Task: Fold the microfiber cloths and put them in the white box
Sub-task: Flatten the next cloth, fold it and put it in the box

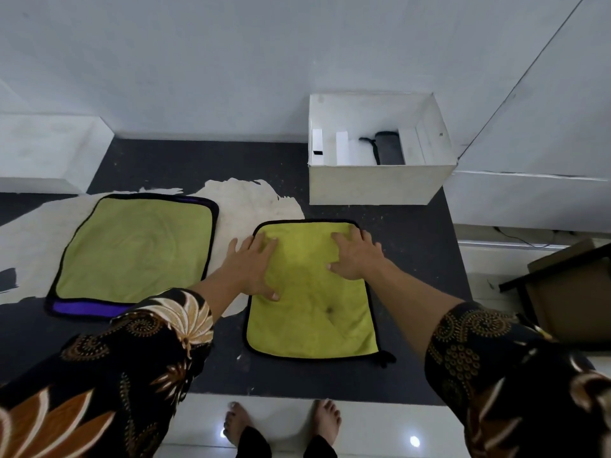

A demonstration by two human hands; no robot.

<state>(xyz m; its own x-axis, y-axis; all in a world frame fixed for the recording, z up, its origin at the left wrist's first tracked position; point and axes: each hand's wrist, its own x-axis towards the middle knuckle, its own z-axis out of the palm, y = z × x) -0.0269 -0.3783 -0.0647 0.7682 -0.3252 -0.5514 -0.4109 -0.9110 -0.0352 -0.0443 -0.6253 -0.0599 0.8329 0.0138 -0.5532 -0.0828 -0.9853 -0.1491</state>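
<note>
Yellow-green black-edged microfiber cloth [310, 312] lay flat on dark bench [413, 246], long axis running away from person; left hand [256, 264] and right hand [357, 256] pressed its far half, fingers straight, grasping nothing. White cardboard box [373, 186] beyond, nearer right hand

There are two yellow-green microfiber cloths: the purple-edged cloth [132, 249] and the black-edged cloth [314, 319]. One white box [373, 186] holds one dark grey roll [390, 148]. Two hands show, the left hand [254, 262] and the right hand [357, 256]. Two bare feet show, the left foot [236, 421] and the right foot [327, 419]. There is one brown cardboard box [568, 305].
</note>
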